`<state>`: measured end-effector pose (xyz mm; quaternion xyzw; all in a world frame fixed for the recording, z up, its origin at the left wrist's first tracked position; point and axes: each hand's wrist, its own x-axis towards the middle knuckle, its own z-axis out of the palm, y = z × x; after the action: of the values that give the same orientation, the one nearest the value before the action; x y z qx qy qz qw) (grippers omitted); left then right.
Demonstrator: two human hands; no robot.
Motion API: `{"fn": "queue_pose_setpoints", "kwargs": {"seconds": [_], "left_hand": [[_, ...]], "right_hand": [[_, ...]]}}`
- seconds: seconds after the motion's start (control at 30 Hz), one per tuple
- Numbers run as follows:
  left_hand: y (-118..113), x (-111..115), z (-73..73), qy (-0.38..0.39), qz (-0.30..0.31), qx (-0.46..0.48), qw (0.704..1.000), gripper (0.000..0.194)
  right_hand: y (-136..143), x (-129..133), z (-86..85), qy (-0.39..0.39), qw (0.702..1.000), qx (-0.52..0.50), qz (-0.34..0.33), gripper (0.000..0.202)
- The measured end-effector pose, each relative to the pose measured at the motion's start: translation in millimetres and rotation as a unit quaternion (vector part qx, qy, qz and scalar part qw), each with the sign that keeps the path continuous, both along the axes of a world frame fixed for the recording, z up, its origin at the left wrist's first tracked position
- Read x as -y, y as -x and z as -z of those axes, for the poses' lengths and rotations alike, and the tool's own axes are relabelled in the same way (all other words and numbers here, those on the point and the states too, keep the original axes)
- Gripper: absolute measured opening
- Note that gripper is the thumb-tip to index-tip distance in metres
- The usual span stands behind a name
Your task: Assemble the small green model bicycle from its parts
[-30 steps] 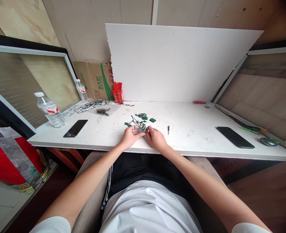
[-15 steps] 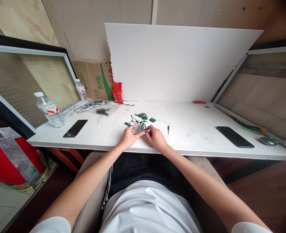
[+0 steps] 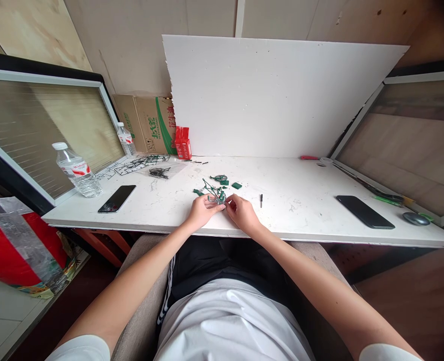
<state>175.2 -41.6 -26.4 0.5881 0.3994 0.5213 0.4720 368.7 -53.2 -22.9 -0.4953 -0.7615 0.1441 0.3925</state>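
Note:
Near the front edge of the white table, my left hand point(image 3: 202, 211) is closed on a small green and silver model part point(image 3: 217, 198). My right hand point(image 3: 242, 212) touches the right side of that part with thumb and forefinger pinched; anything between those fingertips is too small to make out. Just behind the hands lie a thin green frame piece point(image 3: 208, 186), a green wheel-like piece point(image 3: 219, 178) and a flat green block point(image 3: 237, 185). A short black tool point(image 3: 261, 200) rests to the right.
On the left of the table point(image 3: 297, 220) are a phone point(image 3: 117, 199), a water bottle point(image 3: 79, 173), black part frames point(image 3: 142, 163) and a plastic bag point(image 3: 169, 171). A red box point(image 3: 183, 144) stands behind. A black phone point(image 3: 364, 212) and a mouse point(image 3: 416, 218) lie right.
The held part has tilted very slightly between my fingers. Both hands keep almost the same place and grip.

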Motion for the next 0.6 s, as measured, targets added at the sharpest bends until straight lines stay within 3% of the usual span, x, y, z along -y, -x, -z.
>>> {"fn": "queue_pose_setpoints", "kwargs": {"seconds": [0.6], "left_hand": [[-0.7,-0.5,2.2,-0.016,-0.001,-0.009,1.000,0.050]], "right_hand": [[0.6,-0.8,-1.3,0.005,0.999,0.036,0.016,0.012]]}}
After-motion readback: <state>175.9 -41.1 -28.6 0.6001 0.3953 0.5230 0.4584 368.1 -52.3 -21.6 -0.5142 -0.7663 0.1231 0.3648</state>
